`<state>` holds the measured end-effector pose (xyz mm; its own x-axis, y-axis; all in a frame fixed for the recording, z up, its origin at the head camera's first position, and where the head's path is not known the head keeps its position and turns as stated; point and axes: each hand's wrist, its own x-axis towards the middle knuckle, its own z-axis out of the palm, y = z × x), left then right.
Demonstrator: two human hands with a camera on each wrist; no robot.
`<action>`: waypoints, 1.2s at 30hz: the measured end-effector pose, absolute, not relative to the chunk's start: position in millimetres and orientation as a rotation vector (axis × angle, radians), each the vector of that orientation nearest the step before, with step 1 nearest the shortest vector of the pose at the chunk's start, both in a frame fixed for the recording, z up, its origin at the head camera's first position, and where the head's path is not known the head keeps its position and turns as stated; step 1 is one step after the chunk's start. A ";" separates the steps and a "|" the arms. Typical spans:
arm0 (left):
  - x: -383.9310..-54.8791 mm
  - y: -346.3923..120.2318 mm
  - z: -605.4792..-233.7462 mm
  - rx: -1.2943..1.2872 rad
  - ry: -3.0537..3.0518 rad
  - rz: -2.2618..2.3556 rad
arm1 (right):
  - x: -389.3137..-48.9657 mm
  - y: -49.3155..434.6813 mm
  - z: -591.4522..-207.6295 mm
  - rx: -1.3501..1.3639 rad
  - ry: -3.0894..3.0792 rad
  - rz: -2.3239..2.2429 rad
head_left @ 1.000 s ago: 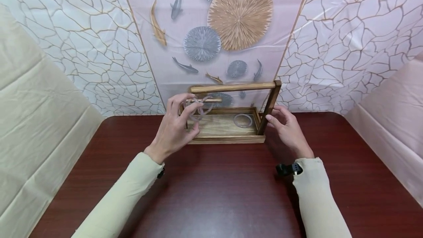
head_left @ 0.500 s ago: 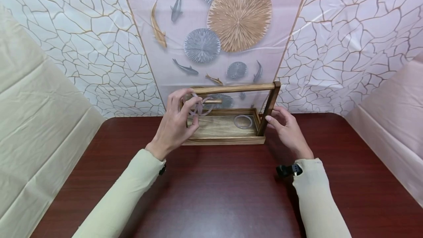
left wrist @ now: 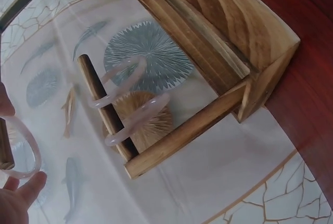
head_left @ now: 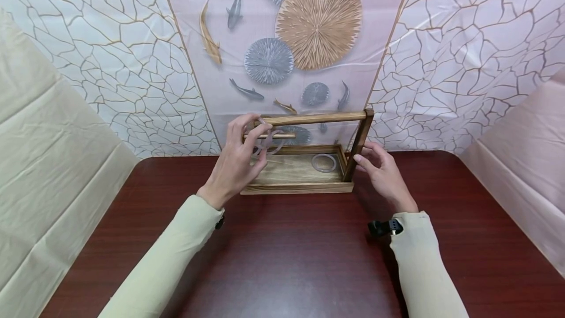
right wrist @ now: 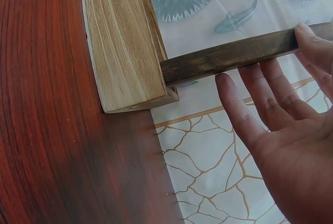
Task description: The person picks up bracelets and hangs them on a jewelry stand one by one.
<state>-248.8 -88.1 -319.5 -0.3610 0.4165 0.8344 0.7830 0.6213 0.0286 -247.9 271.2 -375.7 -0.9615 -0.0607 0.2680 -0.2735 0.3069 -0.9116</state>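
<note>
A wooden bangle stand stands at the table's far edge, with a tray base (head_left: 300, 188), a dark right post (head_left: 359, 148), a long top bar (head_left: 318, 118) and a short lower rod (left wrist: 99, 89). My left hand (head_left: 236, 156) pinches a translucent pale bangle (left wrist: 35, 148) at the top bar's left end; whether it encircles the bar I cannot tell. Several similar bangles (left wrist: 138, 117) hang on the lower rod. Another bangle (head_left: 313, 163) lies in the tray. With thumb and fingers on opposite sides, my right hand (head_left: 384, 173) grips the right post.
The dark red table (head_left: 291, 249) extends in front of the stand. Behind it hangs a patterned cloth (head_left: 265, 97) with fish and round designs. Pale cloth (head_left: 62, 161) slopes along the left side. A black strap (head_left: 384, 227) circles my right wrist.
My left hand has risen slightly and shifted a little right, bringing the pinched bangle up to the top bar's left end. My right hand stays on the post.
</note>
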 end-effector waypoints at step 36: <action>-249.6 -55.8 -308.2 -0.969 -2.074 -0.603 | -247.8 271.4 -376.0 0.284 -2.411 1.701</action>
